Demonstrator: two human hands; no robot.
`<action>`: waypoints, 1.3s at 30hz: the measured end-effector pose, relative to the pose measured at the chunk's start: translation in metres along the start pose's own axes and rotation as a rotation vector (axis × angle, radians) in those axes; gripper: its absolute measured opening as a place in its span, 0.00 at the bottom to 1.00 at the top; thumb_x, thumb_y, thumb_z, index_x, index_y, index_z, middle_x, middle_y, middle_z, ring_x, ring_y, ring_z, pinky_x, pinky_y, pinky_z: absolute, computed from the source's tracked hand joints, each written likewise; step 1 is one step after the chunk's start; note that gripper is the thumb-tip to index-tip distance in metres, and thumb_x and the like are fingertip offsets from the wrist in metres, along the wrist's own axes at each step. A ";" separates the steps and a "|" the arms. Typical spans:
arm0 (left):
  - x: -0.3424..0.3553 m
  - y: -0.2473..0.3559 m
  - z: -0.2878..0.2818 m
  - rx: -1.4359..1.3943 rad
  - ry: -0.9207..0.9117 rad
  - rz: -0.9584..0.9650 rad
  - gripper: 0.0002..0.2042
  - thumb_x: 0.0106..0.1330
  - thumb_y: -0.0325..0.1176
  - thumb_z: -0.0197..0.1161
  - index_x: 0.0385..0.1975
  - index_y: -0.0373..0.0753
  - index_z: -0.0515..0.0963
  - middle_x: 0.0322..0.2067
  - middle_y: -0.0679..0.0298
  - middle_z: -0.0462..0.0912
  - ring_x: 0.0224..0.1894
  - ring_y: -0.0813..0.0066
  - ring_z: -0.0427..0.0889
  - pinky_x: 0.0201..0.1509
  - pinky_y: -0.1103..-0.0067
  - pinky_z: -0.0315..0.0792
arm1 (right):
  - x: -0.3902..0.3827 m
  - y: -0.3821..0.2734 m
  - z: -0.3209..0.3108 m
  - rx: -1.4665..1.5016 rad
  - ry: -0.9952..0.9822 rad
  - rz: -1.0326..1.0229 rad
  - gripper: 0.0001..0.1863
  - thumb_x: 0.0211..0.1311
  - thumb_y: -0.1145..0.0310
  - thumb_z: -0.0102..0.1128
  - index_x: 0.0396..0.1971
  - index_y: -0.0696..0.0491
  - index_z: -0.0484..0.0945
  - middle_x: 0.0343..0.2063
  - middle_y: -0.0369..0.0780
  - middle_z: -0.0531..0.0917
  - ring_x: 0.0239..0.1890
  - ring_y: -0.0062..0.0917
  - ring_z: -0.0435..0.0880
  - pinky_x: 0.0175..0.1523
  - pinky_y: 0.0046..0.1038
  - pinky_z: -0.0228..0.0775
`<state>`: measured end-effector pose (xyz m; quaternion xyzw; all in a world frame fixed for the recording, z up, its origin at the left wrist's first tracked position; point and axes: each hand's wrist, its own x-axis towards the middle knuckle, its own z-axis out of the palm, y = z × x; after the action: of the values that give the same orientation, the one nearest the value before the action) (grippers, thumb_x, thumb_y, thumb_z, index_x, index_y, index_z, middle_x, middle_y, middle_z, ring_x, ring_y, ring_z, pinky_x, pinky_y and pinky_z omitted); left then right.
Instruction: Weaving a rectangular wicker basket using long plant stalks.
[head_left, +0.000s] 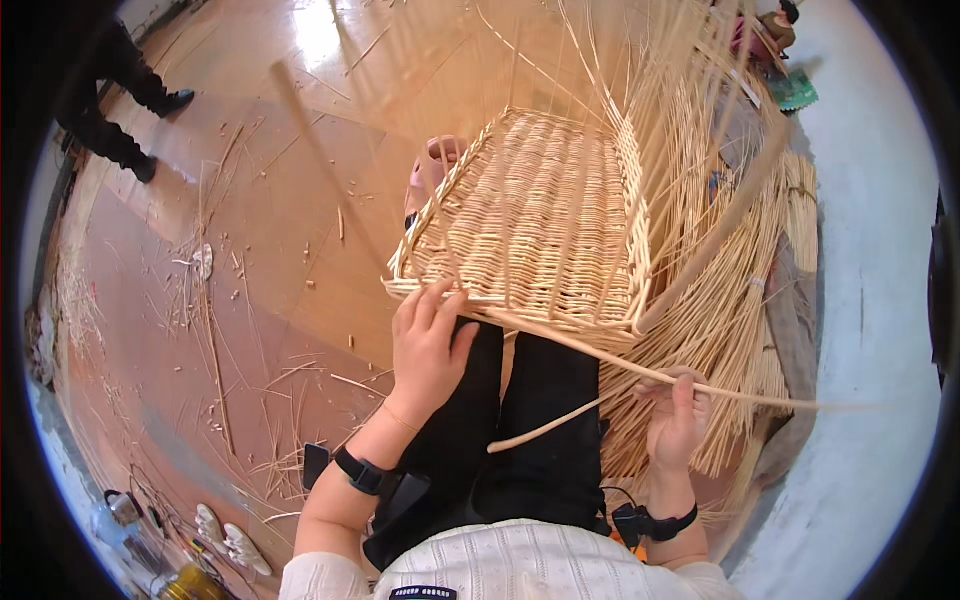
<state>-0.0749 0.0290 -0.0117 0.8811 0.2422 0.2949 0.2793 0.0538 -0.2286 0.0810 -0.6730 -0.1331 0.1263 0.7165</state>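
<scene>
A woven cane basket (545, 215), its tall upright stakes blurred, rests at my knees. My left hand (429, 345) grips its near edge at the left corner, fingers curled on the rim. My right hand (676, 425), lower right of the basket, pinches a long cane (598, 352) that runs from the near edge out to the right, its far end blurred. A shorter curved length of cane (542, 433) crosses my dark-trousered leg toward that hand.
Bundles of long canes (730, 330) lie along my right beside a pale surface (865, 400). Offcuts litter the floor (240, 320). A person's dark legs (125, 140) stand upper left; another person (770, 30) is far right. Shoes (230, 540) and cables sit lower left.
</scene>
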 end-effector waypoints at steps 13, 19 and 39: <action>0.011 0.001 0.012 0.191 -0.034 0.116 0.22 0.55 0.23 0.63 0.51 0.47 0.79 0.57 0.57 0.70 0.60 0.48 0.64 0.64 0.59 0.62 | -0.012 0.044 -0.017 0.039 0.040 0.097 0.12 0.74 0.67 0.48 0.44 0.61 0.74 0.39 0.48 0.84 0.43 0.36 0.85 0.51 0.36 0.79; 0.010 0.019 0.009 -0.145 0.016 0.085 0.19 0.58 0.24 0.64 0.50 0.42 0.77 0.46 0.60 0.80 0.53 0.59 0.76 0.67 0.61 0.58 | -0.011 0.051 -0.026 0.145 0.021 0.147 0.12 0.73 0.66 0.49 0.46 0.59 0.74 0.43 0.48 0.84 0.48 0.38 0.84 0.56 0.41 0.76; 0.049 0.046 0.057 -0.424 -0.394 -0.041 0.14 0.55 0.42 0.73 0.27 0.41 0.76 0.24 0.67 0.81 0.35 0.67 0.80 0.52 0.71 0.66 | 0.025 0.019 -0.036 0.224 0.003 0.199 0.12 0.72 0.78 0.49 0.47 0.45 0.60 0.41 0.42 0.80 0.37 0.29 0.85 0.44 0.30 0.84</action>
<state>0.0097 0.0048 -0.0018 0.8383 0.1341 0.1564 0.5048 0.0903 -0.2520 0.0603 -0.5990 -0.0499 0.2097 0.7712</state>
